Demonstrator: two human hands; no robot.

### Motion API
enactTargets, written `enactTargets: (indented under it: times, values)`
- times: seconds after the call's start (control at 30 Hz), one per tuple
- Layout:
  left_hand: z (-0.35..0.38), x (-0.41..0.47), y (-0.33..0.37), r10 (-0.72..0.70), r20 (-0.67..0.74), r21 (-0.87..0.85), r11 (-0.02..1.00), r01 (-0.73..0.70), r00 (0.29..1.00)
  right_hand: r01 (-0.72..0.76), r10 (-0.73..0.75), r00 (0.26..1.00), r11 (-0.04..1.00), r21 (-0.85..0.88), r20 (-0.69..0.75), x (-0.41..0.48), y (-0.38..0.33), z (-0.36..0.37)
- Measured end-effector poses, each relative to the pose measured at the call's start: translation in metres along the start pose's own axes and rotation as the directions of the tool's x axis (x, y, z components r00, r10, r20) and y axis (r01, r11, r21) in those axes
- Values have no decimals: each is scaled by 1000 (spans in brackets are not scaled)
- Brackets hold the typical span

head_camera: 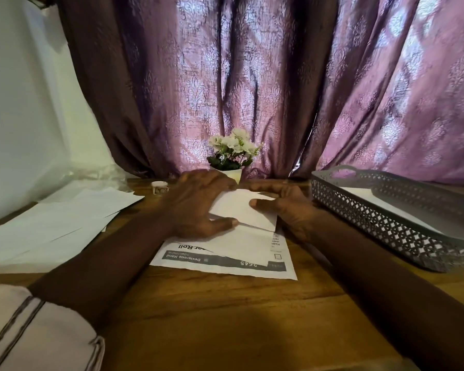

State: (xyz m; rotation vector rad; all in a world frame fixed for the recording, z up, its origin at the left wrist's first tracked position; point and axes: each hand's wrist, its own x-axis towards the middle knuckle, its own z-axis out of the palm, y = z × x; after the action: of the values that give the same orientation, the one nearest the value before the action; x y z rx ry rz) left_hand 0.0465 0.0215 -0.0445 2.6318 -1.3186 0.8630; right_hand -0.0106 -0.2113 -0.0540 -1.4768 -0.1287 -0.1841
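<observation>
Left of the printed sheet, loose white pages spread over the counter, and a small tape roll sits beyond its far left corner. The folded paper lies askew over the printed sheet's far half. The left hand clasps its left edge, thumb at the near border. The right hand pinches its right side, thumb on top. The paper is probably light, limp and quick to crease, so it is best held at the edges and pressed flat along the fold. Potted flowers stand just behind the printed sheet, and a grey basket sits to its right.
</observation>
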Motion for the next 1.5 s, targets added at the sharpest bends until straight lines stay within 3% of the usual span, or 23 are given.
enactTargets:
  times: [0.07,0.2,0.33,0.5,0.57,0.63,0.77,0.87,0.97,1.1,1.23,1.37,1.43,1.5]
  values:
    - [7,-1,5,-35,26,-29,999,35,999,51,-54,998,996,-78,-31,-3,-1,3]
    - [20,7,13,5,-115,-85,996,-15,993,138,-142,990,979,-153,-15,-1,2,10]
    - [17,12,9,-28,-146,-129,992,9,989,173,-183,982,967,-186,-38,0,0,11]
    - [6,4,-13,-103,-232,-185,981,60,967,177,-182,976,983,-52,-117,6,-5,3]
    - [5,1,-18,-139,-327,-189,979,80,935,163,-152,981,982,97,-117,4,-10,0]
    - [5,1,-21,-187,-382,-227,968,104,905,57,-41,995,982,180,-93,3,-14,-1]
    - [3,3,-17,-173,-416,-210,973,91,893,-110,117,991,989,98,-68,6,-8,-3]
    - [1,2,-10,-104,-399,-151,987,47,911,-122,127,989,991,63,-82,6,-8,-2]
    - [2,2,-8,-75,-355,-127,991,31,932,-127,127,992,989,73,3,6,-7,0]
    - [4,0,-4,-22,-140,-137,991,3,990,-67,67,998,997,31,-19,6,0,-3]
    - [9,3,1,-107,-93,-222,971,84,990,-48,49,999,994,-95,5,5,4,1]
    - [5,4,1,-169,-139,-55,985,163,976,94,-96,995,986,-140,-5,7,9,4]
    - [5,2,-1,-221,-70,-51,975,218,973,197,-232,973,855,-480,-14,8,10,5]
    - [10,-2,-7,-276,38,-3,961,276,960,221,-332,941,475,-852,59,4,11,9]
